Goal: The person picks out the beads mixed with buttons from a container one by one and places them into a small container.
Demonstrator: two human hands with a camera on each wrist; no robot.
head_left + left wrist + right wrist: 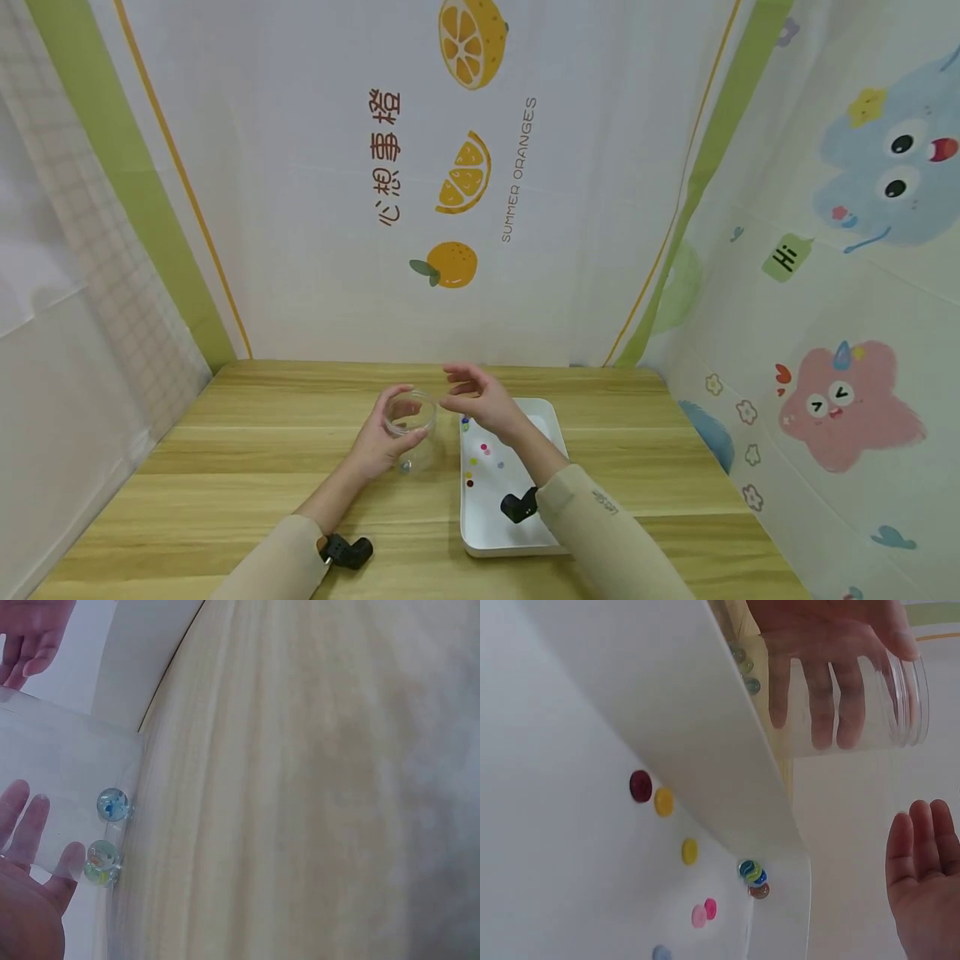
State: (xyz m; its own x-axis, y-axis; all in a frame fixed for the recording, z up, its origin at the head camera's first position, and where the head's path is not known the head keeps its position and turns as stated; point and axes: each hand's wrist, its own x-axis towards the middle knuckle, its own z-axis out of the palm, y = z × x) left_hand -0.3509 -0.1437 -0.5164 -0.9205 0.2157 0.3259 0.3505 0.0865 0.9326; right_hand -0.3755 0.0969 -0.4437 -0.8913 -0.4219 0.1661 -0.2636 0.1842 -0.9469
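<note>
My left hand (372, 446) grips a clear, open-mouthed jar (67, 754) round its side, thumb near the rim. Several glass marbles (112, 804) lie at the bottom of the jar, which stands upright just left of a white tray (480, 533). Over the tray's far left end, close to the jar's mouth, my right hand (486, 406) has its fingers extended and loosely bent, with nothing seen in it. Marbles (751, 871) sit together in the tray's far corner. Small round button-like pieces, such as a dark red one (640, 786) and a pink one (699, 916), are scattered on the tray's floor.
Tray and jar stand on a wood-grain table (247, 475). A printed cloth (315, 275) hangs behind its far edge, and another patterned cloth (847, 317) lines the right side. Black wrist cameras (347, 552) sit at both sleeves; the right one overlaps the tray.
</note>
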